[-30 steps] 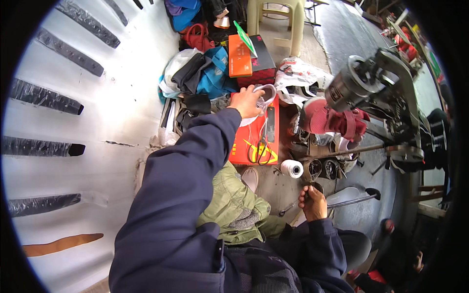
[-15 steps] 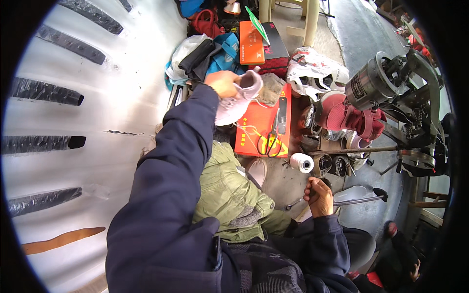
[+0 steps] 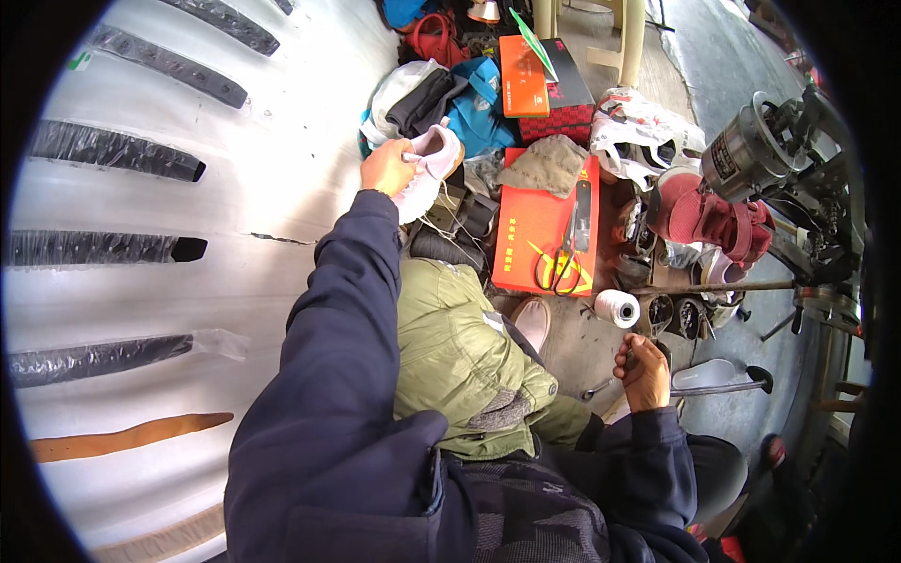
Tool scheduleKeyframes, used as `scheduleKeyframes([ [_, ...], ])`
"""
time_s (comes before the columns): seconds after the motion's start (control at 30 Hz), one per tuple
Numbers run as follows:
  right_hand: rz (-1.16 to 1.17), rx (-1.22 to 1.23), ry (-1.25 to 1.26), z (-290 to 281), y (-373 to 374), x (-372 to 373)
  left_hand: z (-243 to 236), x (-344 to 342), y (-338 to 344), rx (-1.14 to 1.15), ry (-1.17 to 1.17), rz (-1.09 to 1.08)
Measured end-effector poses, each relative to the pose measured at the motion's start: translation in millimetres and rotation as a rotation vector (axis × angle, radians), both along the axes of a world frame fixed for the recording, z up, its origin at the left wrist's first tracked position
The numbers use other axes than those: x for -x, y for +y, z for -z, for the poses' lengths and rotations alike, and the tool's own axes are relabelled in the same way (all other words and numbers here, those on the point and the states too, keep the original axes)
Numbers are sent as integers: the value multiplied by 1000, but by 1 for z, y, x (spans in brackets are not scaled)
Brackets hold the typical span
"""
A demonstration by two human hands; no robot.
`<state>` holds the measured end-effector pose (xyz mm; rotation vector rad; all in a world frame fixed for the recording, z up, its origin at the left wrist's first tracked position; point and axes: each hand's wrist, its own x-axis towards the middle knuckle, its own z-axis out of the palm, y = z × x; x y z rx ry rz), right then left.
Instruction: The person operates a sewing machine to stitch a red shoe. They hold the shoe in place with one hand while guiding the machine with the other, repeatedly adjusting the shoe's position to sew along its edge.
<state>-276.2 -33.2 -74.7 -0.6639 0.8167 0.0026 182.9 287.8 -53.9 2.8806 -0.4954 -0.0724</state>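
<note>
With arm stretched out, my left hand (image 3: 388,169) grips a pale pink shoe (image 3: 422,183) by its side, its laces dangling loose. Just below the shoe lie dark items, hard to make out. Fingers curled, my right hand (image 3: 646,372) is raised above my lap; something small and dark shows at its fingertips, but I cannot make out its kind. A spool of white thread (image 3: 616,308) lies just beyond that hand. Black-handled scissors (image 3: 566,258) rest on a red box (image 3: 526,235), beside a grey-brown stone-like lump (image 3: 546,167).
At the right stands a metal machine (image 3: 765,155) with a red shoe (image 3: 709,216) by it. A white plastic bag (image 3: 648,131), stacked boxes (image 3: 554,98) and a blue bag (image 3: 481,108) lie at the back. Another pale shoe (image 3: 533,322) sits near my green-covered lap (image 3: 460,347).
My left hand has carried the pale pink shoe left, away from the red box and stone-like lump. The view has shifted slightly. My right hand stays near the thread spool.
</note>
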Motion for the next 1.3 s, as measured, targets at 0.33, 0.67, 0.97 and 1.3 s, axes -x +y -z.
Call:
scheduleKeyframes([
  [0.33,-4,8,24,0,0,-2,-35,27,-56,-127,-210,113],
  [0.67,18,13,-14,-4,1,-5,62,138,-213,-301,370,462],
  [0.97,44,-39,6,-13,-1,5,117,92,-219,-44,112,174],
  [1.3,14,-32,65,-6,-3,-3,137,56,-221,-68,-9,271],
])
